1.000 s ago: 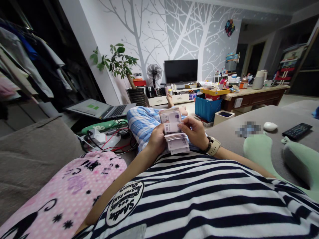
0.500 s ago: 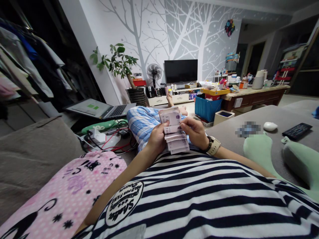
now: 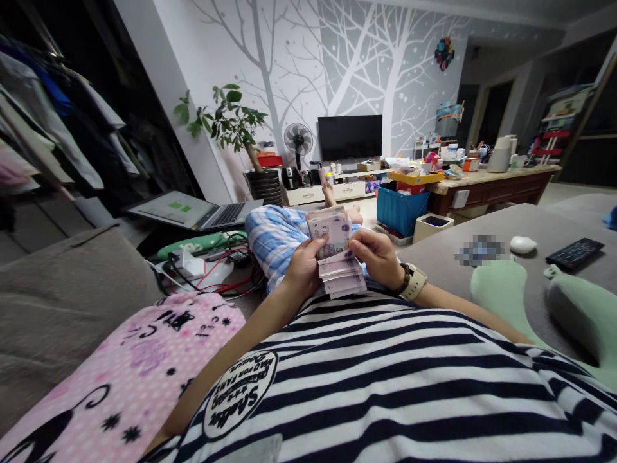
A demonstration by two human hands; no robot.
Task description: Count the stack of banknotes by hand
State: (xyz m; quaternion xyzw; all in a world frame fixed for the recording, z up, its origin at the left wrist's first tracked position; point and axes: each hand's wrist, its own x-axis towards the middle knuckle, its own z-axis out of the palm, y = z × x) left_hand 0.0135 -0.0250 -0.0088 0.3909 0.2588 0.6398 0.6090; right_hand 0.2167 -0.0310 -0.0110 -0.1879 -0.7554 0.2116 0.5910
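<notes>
A wad of purple-grey banknotes (image 3: 331, 226) is held over my lap. My left hand (image 3: 304, 265) grips it from the left, thumb lying on the face of the top note. Between thumb and fingers, my right hand (image 3: 376, 257) pinches the right edge of a note. Below the hands, several folded-over banknotes (image 3: 341, 275) fan down toward the striped shirt (image 3: 366, 360). The fingers of my left hand are mostly hidden behind the wad. A watch with a pale strap (image 3: 413, 283) is on my right wrist.
Blue checked trousers (image 3: 270, 241) cover my legs. An open laptop (image 3: 197, 211) and tangled cables (image 3: 231, 260) lie to the left, beside a pink cushion (image 3: 159, 347). On the right are a remote control (image 3: 574, 254), a white mouse (image 3: 523, 245) and a green neck pillow (image 3: 501, 289).
The upper note's face shows more fully now, and another note has come down onto the folded ones below. Both hands stay in nearly the same place.
</notes>
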